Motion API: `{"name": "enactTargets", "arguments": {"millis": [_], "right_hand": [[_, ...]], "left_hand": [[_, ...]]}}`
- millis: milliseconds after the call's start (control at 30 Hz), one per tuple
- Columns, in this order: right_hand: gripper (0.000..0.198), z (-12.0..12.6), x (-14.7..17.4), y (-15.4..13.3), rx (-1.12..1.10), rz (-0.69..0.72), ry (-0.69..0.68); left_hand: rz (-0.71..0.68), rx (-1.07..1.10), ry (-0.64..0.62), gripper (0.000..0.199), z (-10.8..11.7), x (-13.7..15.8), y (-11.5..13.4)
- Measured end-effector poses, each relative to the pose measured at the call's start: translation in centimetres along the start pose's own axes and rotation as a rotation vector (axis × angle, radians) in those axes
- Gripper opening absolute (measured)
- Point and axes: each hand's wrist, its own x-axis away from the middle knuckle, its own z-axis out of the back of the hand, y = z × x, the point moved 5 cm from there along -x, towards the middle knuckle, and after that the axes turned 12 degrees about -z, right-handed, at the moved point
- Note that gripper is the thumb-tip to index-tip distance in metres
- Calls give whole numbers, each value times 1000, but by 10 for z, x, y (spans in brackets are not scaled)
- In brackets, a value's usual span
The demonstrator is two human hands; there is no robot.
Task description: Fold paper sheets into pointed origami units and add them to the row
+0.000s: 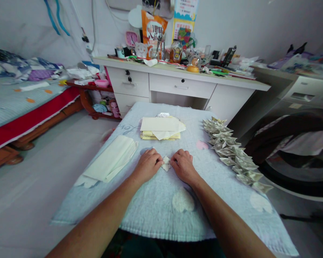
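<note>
A small folded piece of paper (pixel 166 163), pale cream, lies near the middle of the cloth-covered table between my two hands. My left hand (pixel 150 163) pinches its left edge with thumb and forefinger, the other fingers curled. On the opposite edge, the fingers of my right hand (pixel 182 165) are closed in the same way. Just beyond my hands sits a stack of cream and yellow paper sheets (pixel 160 125). To the left rests a folded pile of pale green paper (pixel 111 159). Several folded paper pieces with pointed tips (pixel 230 150) form a long row on the right.
A light blue patterned cloth (pixel 156 211) covers the table. Behind it stands a white desk (pixel 177 84) crowded with jars, a pink clock (pixel 131 38) and an orange snack bag (pixel 153 34). A bed (pixel 29 107) is at left; a washing machine (pixel 298 143) with its door open is at right.
</note>
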Motion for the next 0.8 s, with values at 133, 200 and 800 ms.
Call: {"name": "enactTargets", "arguments": {"millis": [133,200,800], "right_hand": [[15,-1,0,-2,44,-17,-17],[16,0,0,-2,48,-28,-16],[8,1,2,-19,-27,117,-49]], "left_hand": [[13,-27,1,14,-2,-1,0],[16,-32,0,14,-3,-2,0],[-1,92,-39,7,0,1,-3]]}}
